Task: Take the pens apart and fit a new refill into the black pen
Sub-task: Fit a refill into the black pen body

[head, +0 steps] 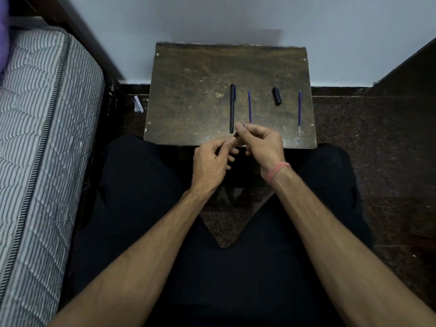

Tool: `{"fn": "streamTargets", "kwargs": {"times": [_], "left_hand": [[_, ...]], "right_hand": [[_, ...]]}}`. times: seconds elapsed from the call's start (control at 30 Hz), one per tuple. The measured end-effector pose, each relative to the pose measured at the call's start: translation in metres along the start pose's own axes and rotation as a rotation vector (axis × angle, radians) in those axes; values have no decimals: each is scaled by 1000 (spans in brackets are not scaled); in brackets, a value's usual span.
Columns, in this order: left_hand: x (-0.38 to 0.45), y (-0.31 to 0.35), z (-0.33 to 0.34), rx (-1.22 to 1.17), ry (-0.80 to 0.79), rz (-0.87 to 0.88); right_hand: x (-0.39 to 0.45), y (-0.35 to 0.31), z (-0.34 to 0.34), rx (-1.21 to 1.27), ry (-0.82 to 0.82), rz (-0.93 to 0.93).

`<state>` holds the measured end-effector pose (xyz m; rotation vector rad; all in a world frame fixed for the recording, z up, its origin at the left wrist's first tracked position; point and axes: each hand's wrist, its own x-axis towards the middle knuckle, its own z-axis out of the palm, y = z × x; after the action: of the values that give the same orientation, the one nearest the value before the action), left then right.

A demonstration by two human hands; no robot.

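Note:
A capped black pen lies upright on the small wooden table. Beside it on the right lies a thin blue refill. Further right are a loose black cap and a second blue refill near the table's right edge. At the table's front edge, my left hand and my right hand meet on a dark pen part. Fingers hide most of it. A bluish tip shows at my right fingertips.
A striped mattress runs along the left. Dark speckled floor surrounds the table, with a pale wall behind it and a dark board at the right. My legs in dark trousers sit under the table's front edge.

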<state>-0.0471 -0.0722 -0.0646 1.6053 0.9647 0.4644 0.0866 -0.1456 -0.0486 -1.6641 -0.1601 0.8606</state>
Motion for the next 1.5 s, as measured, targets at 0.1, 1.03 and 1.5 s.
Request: {"fn": "streamTargets", "kwargs": {"times": [0.1, 1.03, 1.5], "left_hand": [[-2, 1, 2, 31, -44, 50], [9, 15, -7, -516, -330, -303], [9, 10, -3, -484, -213, -266]], "right_hand": [[-1, 0, 4, 30, 18, -42], [12, -7, -2, 262, -348, -3], [14, -13, -6, 110, -235, -87]]}}
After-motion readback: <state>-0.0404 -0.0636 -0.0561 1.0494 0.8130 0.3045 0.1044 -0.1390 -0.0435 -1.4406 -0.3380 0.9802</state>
